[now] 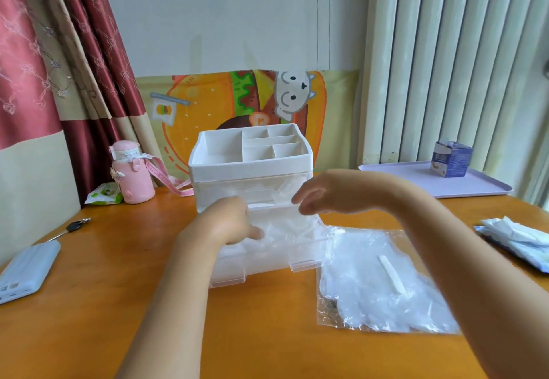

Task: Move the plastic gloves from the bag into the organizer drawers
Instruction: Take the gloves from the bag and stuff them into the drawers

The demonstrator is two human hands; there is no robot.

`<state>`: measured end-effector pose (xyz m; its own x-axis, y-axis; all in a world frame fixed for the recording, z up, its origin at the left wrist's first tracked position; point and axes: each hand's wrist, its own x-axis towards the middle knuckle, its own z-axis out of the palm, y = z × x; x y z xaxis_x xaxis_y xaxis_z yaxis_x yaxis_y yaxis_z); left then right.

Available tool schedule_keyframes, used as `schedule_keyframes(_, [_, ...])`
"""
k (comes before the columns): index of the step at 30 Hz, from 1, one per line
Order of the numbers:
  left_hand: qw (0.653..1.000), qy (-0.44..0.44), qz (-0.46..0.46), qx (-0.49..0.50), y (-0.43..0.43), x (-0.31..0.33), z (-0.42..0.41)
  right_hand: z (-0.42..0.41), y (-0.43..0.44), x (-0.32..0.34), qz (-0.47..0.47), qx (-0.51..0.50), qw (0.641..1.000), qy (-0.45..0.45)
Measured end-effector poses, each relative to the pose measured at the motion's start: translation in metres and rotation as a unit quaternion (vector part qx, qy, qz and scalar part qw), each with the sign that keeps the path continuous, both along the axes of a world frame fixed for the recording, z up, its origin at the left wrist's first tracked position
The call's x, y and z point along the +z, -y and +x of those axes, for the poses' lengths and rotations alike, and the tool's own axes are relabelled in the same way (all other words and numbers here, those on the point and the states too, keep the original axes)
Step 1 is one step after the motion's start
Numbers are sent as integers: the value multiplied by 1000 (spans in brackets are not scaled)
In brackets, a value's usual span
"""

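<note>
Desk (267, 334) shot, orange wood top. The white organizer (251, 167) sits in the middle toward the back, its top tray split into little compartments. Its bottom drawer (306, 259) is pulled out toward the person, and there's a crumpled pile of clear plastic gloves (285, 234) inside it.

The left hand (228, 224) is down in that drawer on the left side, with the fingers curled onto the pile and the thumb sticking out to the right. Honestly I can't tell if its grip is actually closed on a glove or just pressing, since the fingertips are hidden. The right hand (320, 191) hangs just above the back of the drawer. Its grip looks pinched, thumb and fingertips together on the edge of one loose glove (285, 190), a thin film stretched in front of the upper drawer.

The bag (383, 283) lies flat on the desk just right of the organizer, touching the drawer corner. It's see-through with a white strip on top, and there are more gloves in it.

Other stuff: a pink bottle (132, 173) with a strap and a green packet (104, 194) at back left, a key (75, 225) and a pale blue power bank (26, 271) near the left edge. A lilac tray (481, 191) with a blue carton (451, 158) on it is at back right, and a pack of wipes (520, 242) sits at the right edge.
</note>
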<state>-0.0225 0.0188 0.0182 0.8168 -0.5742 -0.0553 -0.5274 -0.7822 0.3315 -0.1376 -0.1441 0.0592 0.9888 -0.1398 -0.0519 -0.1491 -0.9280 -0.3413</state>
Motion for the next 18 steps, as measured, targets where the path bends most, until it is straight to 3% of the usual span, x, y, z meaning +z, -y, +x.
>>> schedule_keyframes(5, [969,100,-194,-111,17,13,-51,-47,55,-4,18,-81,992,98])
schedule_keyframes(9, [916,88,-315,-233,58,-1,-92,-76,95,-26,-11,-166,980,107])
schedule_keyframes(14, [914,11,-277,-297,105,-57,-120,-100,129,-52,-3,-246,958,149])
schedule_keyframes(18, [934,3,-218,-285,124,-92,-122,-111,156,-84,0,-271,961,54])
